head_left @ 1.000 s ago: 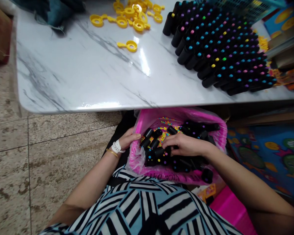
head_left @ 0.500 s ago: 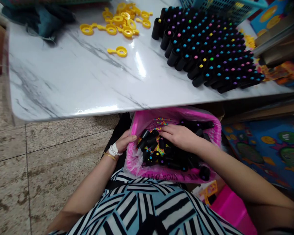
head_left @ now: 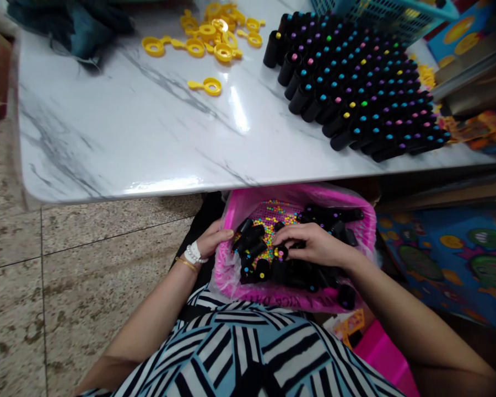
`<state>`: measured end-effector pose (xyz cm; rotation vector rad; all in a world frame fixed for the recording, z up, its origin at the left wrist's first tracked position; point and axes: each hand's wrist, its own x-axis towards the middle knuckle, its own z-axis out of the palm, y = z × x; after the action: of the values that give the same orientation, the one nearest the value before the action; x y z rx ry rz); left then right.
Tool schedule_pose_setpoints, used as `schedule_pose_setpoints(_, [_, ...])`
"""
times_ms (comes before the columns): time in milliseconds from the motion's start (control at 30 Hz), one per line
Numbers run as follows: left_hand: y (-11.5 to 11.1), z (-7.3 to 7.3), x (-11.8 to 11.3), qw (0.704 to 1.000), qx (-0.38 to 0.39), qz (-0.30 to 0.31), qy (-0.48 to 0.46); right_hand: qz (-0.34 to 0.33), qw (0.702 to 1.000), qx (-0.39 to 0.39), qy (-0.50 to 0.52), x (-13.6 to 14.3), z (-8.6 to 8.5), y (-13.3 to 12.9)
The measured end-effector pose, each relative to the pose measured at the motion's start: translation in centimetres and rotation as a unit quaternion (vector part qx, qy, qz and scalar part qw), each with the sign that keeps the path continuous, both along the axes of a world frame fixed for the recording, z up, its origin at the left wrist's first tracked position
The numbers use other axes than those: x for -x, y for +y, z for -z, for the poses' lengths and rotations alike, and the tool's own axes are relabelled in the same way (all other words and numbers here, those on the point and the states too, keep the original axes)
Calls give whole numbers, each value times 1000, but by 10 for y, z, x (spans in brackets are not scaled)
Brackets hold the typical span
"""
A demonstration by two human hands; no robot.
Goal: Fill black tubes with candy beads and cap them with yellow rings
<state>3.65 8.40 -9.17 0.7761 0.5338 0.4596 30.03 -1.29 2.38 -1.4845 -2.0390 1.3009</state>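
Gripping the basket (head_left: pixel 369 231) at its nine o'clock rim with my left fingers (head_left: pixel 225 236), right fingers (head_left: pixel 287 234) pinching a black tube (head_left: pixel 281 253) near its centre, beads (head_left: pixel 268 221) beside, upright tubes (head_left: pixel 301 100) on the desk (head_left: pixel 149 138) at one o'clock, yellow rings (head_left: pixel 211 86) at twelve.

teal basket (head_left: pixel 434 16) cut off at top edge, right fingertips (head_left: pixel 278 241) blurred, dark cloth (head_left: pixel 72 27) cropped above

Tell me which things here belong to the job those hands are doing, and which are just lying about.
In the job:
left hand, gripping the pink basket
right hand, among its black tubes
small coloured beads
probably the similar standing tubes on the table

Seemingly just lying about:
yellow rings
dark cloth
teal basket
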Motion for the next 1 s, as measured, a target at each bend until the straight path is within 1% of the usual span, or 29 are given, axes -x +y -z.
schedule_pose_setpoints(67, [0,0,0,1000,1,-3,5,56,998,15,20,-4,-6,-4])
schedule_pose_setpoints(100, [0,0,0,1000,-1,-4,6,77,997,5,21,-5,-7,-5])
schedule_pose_setpoints(233, [2,-1,0,1000,-9,-7,4,116,988,-94,-23,-7,-9,-10])
schedule_pose_setpoints(300, [2,-1,0,1000,-11,-4,6,142,983,-110,-27,-9,-12,-11])
schedule_pose_setpoints(333, [2,0,0,1000,-12,-4,8,159,982,-99,-9,-10,-14,-12])
schedule_pose_setpoints(400, [2,2,1,1000,-13,-8,11,201,976,-50,68,-11,-18,-14])
schedule_pose_setpoints(500, [2,3,2,1000,-12,-8,11,264,946,7,188,-7,-24,-18])
schedule_pose_setpoints(567, [2,2,3,1000,-5,-8,14,296,931,3,215,-1,-27,-18])
schedule_pose_setpoints(633, [2,1,5,1000,5,-11,19,332,920,-33,207,2,-31,-16])
schedule_pose_setpoints(667, [2,1,5,1000,9,-11,23,357,911,-63,195,2,-34,-14])
schedule_pose_setpoints(733, [2,2,7,999,9,-11,39,420,881,-141,166,-2,-38,-8])
schedule_pose_setpoints(800, [3,3,8,998,5,-16,60,487,838,-210,127,-12,-41,0])
schedule_pose_setpoints(867, [4,4,8,997,3,-20,77,545,796,-254,71,-25,-43,10])
schedule_pose_setpoints(933, [4,5,8,996,2,-22,85,580,764,-282,-12,-38,-44,23])
schedule_pose_setpoints(1000, [4,7,9,996,3,-29,88,585,745,-307,-97,-51,-45,37])
